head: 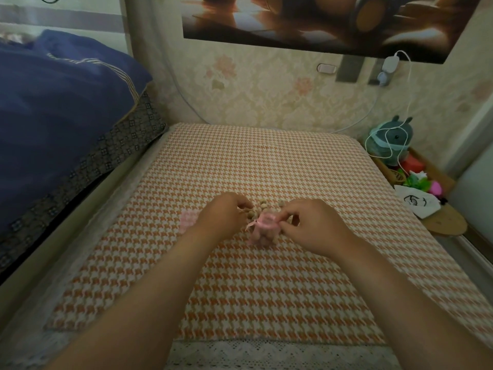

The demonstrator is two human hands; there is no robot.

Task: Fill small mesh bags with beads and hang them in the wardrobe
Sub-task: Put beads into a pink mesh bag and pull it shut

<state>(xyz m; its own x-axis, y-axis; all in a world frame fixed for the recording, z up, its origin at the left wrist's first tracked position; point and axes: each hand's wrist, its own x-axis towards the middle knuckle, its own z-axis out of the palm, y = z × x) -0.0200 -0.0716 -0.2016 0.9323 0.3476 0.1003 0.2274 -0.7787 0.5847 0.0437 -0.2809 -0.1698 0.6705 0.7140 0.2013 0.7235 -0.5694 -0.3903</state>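
Two hands meet at the middle of the frame over a surface covered in an orange-and-white houndstooth cloth (266,169), and the step in hand looks like filling. The right hand (314,228) pinches the gathered mouth of a small pink mesh bag (262,231) between thumb and forefinger, its other fingers curled; a thin pink ribbon sticks out at the bag's neck toward the left. The bag's lower part bulges and seems to hold several beads already, though blur keeps me from counting them. The left hand (224,217) sits just left of the bag with fingers curled down over a small cluster of tan beads (264,205) lying loose on the cloth just above the bag; whether it is pinching a bead I cannot tell, since the fingertips are hidden.

Further left, partly under the left wrist, a flat pale pink patch (186,221) lies on the cloth, probably a second bag not yet filled.

Judging from this, the next move calls for lifting a bead to the bag's mouth while the right hand keeps that mouth open, or, if the bag is full enough, drawing the ribbon tight. Loose beads could roll, so a light, low grip seems wise. No wardrobe is in view, so hanging looks well off yet
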